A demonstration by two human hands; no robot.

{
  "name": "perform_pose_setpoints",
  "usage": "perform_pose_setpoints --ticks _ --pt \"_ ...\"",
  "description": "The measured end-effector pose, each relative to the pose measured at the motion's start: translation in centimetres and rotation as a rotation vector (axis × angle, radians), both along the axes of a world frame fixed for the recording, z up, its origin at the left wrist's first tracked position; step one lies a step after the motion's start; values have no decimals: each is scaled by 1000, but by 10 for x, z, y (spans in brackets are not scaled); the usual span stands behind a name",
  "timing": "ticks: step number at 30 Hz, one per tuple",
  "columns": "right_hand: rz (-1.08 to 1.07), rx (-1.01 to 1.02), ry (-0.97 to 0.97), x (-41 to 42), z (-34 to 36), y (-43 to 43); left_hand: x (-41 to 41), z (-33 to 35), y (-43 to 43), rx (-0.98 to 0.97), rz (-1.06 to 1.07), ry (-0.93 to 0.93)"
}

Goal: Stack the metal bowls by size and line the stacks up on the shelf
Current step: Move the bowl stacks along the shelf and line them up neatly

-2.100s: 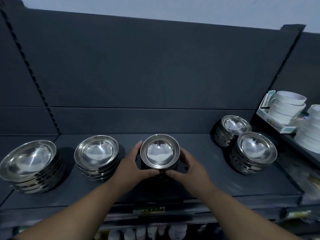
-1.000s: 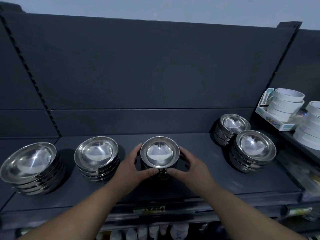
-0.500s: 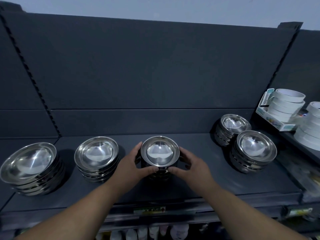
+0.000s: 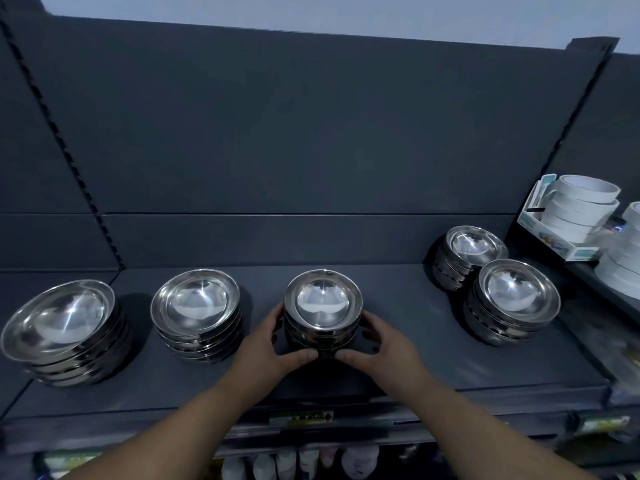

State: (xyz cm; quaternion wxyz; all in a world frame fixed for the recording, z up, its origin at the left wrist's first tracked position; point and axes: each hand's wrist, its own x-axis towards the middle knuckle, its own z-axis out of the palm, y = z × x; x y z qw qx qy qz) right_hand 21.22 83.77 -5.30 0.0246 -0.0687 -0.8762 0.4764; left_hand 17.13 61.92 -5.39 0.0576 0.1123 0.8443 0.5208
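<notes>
Item: centre stack of metal bowls, standing on the shelf mid-row. Our left hand and right hand gripped its base, fingers curled round both sides, thumbs nearly meeting in front. Shelf-edge label: writing too blurred for us to read.

The dark grey shelf is carrying five stacks of nested steel bowls, all sitting rim-up. The middle stack is standing between the left hand and the right hand, which are gripping its sides. Near the left hand, on its left, a wider stack is resting, and well beyond that the widest stack is sitting. Well right of the right hand, two stacks are standing close together: the front stack and, behind it, the back stack near the rear panel. A label strip is showing on the shelf's front lip, below the hands.
</notes>
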Motion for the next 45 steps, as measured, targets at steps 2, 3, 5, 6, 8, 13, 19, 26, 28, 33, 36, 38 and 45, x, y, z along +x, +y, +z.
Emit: perform_pose_setpoints --ticks 2,3,5,6,8,13,19,26,28,33,36,38,45 --pt "-7 -7 12 -1 2 -4 1 2 3 7 7 17" --pt "-15 -8 19 -1 2 -5 2 2 4 12 9 21" --pt "-25 -5 28 -1 3 -7 2 1 4 20 18 19" --pt "-29 1 34 -1 3 -8 2 1 4 22 23 21" --pt "-35 2 46 -1 3 -10 2 1 4 23 27 27" --pt "-27 -4 46 -1 7 -8 0 3 2 15 15 22" --pt "-22 -40 68 -4 15 -9 -3 6 1 6 19 66" --pt "-16 -33 86 -2 15 -10 -5 4 1 -6 22 67" --pt "-17 -28 80 -3 13 -10 -4 5 2 3 16 68" --pt "-16 -48 92 -3 10 -10 -5 3 3 45 7 50" --pt "-11 -46 87 -4 10 -9 -4 4 3 56 10 52" --pt "-5 -48 81 -3 12 -9 -4 5 2 48 6 61" --pt "-13 -122 85 -6 19 -5 -12 15 -2 65 -10 56"
